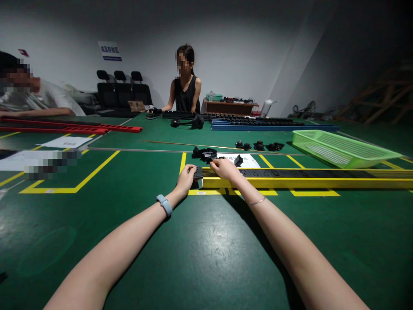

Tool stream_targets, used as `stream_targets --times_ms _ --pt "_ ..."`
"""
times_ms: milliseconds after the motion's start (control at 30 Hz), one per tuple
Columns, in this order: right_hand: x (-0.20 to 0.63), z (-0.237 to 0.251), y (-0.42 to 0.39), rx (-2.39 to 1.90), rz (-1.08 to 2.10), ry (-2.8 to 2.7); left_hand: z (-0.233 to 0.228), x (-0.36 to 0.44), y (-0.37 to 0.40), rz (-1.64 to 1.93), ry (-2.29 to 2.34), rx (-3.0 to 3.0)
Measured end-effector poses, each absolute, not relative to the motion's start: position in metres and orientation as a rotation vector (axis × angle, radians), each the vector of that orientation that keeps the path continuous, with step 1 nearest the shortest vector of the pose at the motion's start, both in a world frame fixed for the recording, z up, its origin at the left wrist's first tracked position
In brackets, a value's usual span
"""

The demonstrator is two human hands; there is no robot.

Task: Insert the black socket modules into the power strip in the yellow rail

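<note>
A long yellow channel (306,184) lies across the table, with a black strip of socket modules (267,173) set along its inside. At its left end sits a small black block (198,173). My left hand (185,181) pinches this block from the left, fingers closed. Over the channel's left end, my right hand (226,168) has its thumb and fingertips pressed together. Whatever they may hold is too small to make out. Several black plastic parts (204,153) lie just behind my hands, beside a white printed sheet (250,161).
A green basket (342,150) stands at the right, and more black parts (260,145) lie left of it. Blue channels (258,127) are farther back. Red channels (87,129) lie at the left. Two people sit or stand across the table (135,249).
</note>
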State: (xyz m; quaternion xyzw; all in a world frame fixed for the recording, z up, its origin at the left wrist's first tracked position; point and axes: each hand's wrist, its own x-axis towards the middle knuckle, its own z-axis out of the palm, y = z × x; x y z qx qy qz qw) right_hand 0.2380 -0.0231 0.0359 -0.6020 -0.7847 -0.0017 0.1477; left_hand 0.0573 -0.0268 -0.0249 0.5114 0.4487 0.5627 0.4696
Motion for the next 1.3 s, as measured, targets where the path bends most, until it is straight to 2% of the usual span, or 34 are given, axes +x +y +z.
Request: stream_targets --times_ms 1300 --pt "0.2375 0.0376 -0.0243 -1.747 -0.012 -2.275 -0.0184 0.0544 -0.031 1.305 1.001 1.311"
